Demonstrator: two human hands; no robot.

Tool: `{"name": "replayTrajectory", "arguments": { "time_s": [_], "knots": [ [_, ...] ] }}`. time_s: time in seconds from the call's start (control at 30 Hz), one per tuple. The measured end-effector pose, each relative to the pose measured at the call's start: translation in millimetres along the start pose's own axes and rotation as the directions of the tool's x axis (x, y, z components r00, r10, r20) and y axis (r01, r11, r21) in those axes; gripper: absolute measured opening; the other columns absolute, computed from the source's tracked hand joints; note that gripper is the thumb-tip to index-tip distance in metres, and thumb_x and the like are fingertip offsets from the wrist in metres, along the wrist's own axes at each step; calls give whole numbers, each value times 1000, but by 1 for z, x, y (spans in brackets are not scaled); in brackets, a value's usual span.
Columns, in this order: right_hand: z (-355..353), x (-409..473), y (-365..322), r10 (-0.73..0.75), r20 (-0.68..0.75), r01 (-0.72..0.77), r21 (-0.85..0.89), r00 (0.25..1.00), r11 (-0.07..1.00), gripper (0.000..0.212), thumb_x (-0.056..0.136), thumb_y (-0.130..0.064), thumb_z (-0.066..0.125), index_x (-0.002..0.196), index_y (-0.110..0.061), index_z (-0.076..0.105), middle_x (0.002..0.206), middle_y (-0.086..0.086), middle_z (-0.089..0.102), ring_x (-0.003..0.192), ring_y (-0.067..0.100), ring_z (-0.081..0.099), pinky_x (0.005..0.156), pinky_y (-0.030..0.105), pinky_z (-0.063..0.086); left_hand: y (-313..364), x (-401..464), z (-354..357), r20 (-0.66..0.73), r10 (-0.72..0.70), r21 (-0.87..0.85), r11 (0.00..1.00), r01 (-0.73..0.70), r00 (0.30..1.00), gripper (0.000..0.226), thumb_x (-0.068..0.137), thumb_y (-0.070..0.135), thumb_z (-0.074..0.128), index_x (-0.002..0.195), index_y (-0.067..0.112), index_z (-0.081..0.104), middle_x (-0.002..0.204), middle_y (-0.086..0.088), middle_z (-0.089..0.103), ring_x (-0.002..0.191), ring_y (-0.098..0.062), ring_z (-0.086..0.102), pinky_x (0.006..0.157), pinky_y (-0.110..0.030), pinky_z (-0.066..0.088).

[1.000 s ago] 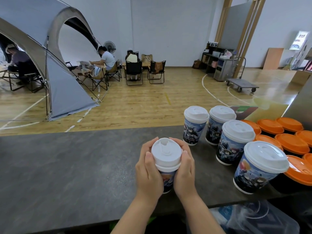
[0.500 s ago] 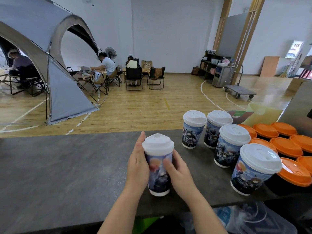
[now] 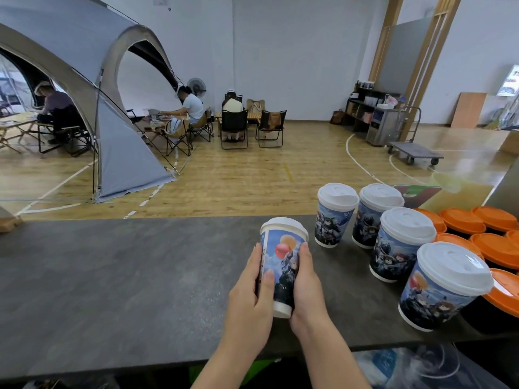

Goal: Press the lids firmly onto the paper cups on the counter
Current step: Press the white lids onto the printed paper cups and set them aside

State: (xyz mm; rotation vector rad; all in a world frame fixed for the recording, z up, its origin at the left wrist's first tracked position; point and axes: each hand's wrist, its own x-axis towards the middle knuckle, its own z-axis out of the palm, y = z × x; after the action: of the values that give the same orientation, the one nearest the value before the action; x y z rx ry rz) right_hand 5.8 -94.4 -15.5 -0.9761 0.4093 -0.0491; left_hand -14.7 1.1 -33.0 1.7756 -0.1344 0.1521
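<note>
A printed paper cup [image 3: 283, 262] with a white lid [image 3: 285, 226] is lifted and tilted away from me above the grey counter [image 3: 126, 276]. My left hand [image 3: 254, 299] grips its left side and my right hand [image 3: 307, 287] grips its right side and base. Several more lidded printed cups stand to the right: two at the back [image 3: 335, 214] [image 3: 377, 214], one in the middle [image 3: 401, 247], and the nearest [image 3: 443, 284] by the counter's front edge.
Black bowls with orange lids [image 3: 494, 248] crowd the counter's far right. Clear plastic bags [image 3: 421, 366] lie below the front edge. Beyond the counter are a wooden floor, a grey tent [image 3: 84, 108], seated people on folding chairs and a flat trolley [image 3: 415, 154].
My hands slid from the cup's lid down to its sides. The cup rose off the counter and tipped away, so its printed side now faces me.
</note>
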Motion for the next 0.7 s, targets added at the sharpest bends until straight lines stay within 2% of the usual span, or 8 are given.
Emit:
{"name": "replayTrajectory", "arguments": {
  "time_s": [0.1, 0.2, 0.3, 0.37, 0.43, 0.57, 0.63, 0.7],
  "knots": [
    [3, -6, -2, 16, 54, -19, 41, 998, 999, 47, 103, -42, 40, 115, -7, 69, 106, 15, 76, 99, 27, 73, 90, 42, 54, 5, -3, -4, -82, 49, 31, 998, -47, 995, 47, 103, 21, 48, 140, 48, 38, 146, 17, 52, 134, 4, 46, 113, -33, 42],
    [2, -9, -4, -12, 124, 7, 38, 992, 999, 41, 105, -32, 38, 122, -8, 66, 112, 14, 74, 107, 28, 70, 100, 47, 50, 11, -4, -12, -219, 168, 122, 982, -144, 961, 43, 101, 19, 52, 134, 45, 49, 141, 15, 56, 133, 3, 48, 111, -35, 45],
    [1, -14, -9, -93, 169, 102, -44, 981, 994, 32, 105, -17, 40, 128, -19, 63, 114, 9, 74, 109, 26, 70, 101, 48, 50, 25, -2, -18, -194, 145, 129, 984, -121, 970, 55, 91, 46, 52, 145, 36, 46, 140, 16, 56, 128, 2, 51, 103, -16, 47],
    [2, -18, -12, -170, 188, 185, -70, 967, 980, 36, 104, -8, 41, 129, -24, 61, 113, 5, 75, 107, 23, 71, 96, 42, 53, 32, 1, -22, -164, 94, 122, 990, -74, 982, 69, 88, 49, 61, 151, 35, 38, 138, 20, 54, 125, 5, 51, 95, -4, 42],
    [2, -20, -14, -261, 205, 281, -77, 943, 957, 38, 103, -3, 42, 127, -22, 63, 115, 2, 75, 108, 20, 70, 90, 34, 55, 37, 4, -25, -141, 49, 108, 994, -34, 989, 78, 84, 47, 71, 152, 38, 33, 133, 24, 56, 120, 7, 54, 97, -11, 44],
    [2, -21, -18, -347, 199, 362, -43, 917, 931, 38, 102, 2, 40, 118, -18, 67, 114, 1, 75, 110, 17, 69, 90, 30, 55, 38, 15, -28, -92, -84, -87, 993, 76, 992, 58, 81, 38, 78, 135, 37, 55, 113, 22, 71, 104, 8, 64, 95, -25, 53],
    [0, -21, -18, -345, 195, 353, -8, 918, 936, 37, 101, 2, 40, 119, -16, 67, 117, 4, 74, 112, 20, 68, 93, 35, 53, 40, 19, -29, -20, -174, -264, 951, 163, 985, 39, 85, 31, 75, 123, 30, 65, 106, 13, 76, 100, -2, 70, 92, -29, 55],
    [-3, -20, -19, -336, 193, 339, 18, 922, 941, 35, 101, 1, 41, 119, -15, 67, 118, 6, 73, 113, 23, 68, 93, 36, 52, 40, 22, -30, 110, -227, -429, 867, 252, 968, 36, 84, 31, 71, 119, 23, 68, 106, 1, 77, 103, -15, 72, 88, -34, 56]
  ]
}}
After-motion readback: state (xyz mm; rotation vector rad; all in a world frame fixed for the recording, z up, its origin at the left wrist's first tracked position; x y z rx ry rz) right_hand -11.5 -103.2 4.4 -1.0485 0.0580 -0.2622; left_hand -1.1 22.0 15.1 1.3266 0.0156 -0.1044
